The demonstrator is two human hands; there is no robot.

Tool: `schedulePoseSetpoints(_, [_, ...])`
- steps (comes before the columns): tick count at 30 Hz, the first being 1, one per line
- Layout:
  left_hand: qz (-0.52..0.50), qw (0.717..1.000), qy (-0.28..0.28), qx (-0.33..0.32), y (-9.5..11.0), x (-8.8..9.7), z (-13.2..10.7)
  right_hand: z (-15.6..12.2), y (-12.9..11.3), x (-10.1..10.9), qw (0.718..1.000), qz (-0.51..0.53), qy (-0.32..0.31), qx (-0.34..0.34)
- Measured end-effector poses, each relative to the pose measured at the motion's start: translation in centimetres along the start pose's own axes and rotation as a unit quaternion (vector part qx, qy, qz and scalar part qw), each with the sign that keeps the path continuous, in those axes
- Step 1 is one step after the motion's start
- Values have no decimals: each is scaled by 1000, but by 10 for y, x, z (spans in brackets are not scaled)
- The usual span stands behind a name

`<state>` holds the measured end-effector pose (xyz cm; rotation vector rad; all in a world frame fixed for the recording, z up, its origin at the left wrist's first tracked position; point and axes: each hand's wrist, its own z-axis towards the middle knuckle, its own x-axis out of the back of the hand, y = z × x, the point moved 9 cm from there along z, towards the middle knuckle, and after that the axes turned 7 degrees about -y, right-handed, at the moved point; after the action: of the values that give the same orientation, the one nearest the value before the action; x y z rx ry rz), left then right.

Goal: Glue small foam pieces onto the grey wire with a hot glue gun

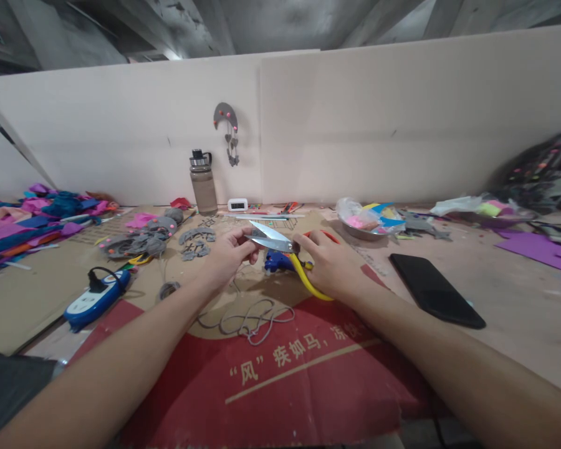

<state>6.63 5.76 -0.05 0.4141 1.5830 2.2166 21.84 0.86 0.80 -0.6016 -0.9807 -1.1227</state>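
My right hand (330,262) grips a pair of scissors (273,242) with one yellow and one orange-red handle; the blades are spread and point left. At the blade tips is my left hand (234,252), its thumb and fingers pinched together. What it pinches is too small to tell. A length of grey cord (257,321) lies in loose loops on the cardboard below, and a small roll of cord (169,290) sits to its left. Behind the scissors lies a blue glue gun (278,260), partly hidden. Cut grey felt pieces (196,243) rest beyond my left hand.
A red printed cardboard sheet (308,380) covers the near table. Left are a blue power strip (98,296) and coloured felt scraps (37,218). A water bottle (203,187) and small clock (237,204) stand behind. Right are a phone (434,290) and a bowl (362,232).
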Motion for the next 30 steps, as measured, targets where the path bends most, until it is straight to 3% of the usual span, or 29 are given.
schedulePoseSetpoints(11, [64,998,-4,24,-7,1,-1,0,-1,-1,1000,-24,-11,-6])
schedulePoseSetpoints(17, [34,999,-23,18,-3,-4,-1,0,1,0,999,-39,6,-4])
schedulePoseSetpoints(30, [-28,998,-3,64,-5,-5,-2,0,1,2,999,-50,6,-9])
